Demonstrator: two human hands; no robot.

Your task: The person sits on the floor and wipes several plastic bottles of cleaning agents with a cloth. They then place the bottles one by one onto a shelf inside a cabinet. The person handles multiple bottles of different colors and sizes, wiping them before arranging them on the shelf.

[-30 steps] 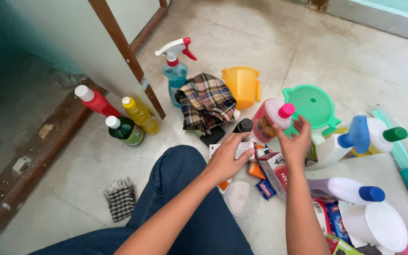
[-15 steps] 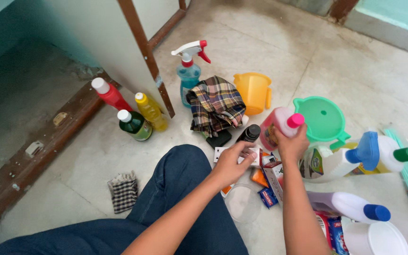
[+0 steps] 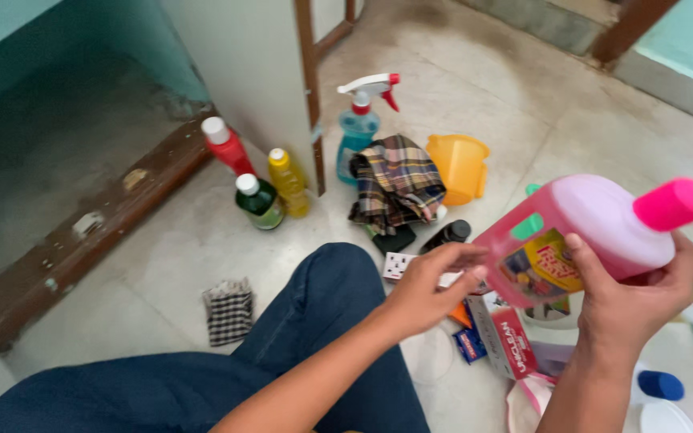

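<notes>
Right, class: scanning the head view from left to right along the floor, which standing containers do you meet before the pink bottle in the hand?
Red bottle → green bottle → yellow bottle → blue spray bottle → orange cup → pink bottle, held in the right hand.

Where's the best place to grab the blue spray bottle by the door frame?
Probably the narrow neck just under the white trigger head of the spray bottle, coming from above. It stands upright, its neck is thinner than its body, and the plaid cloth crowds its lower right side. The nozzle points right.
</notes>
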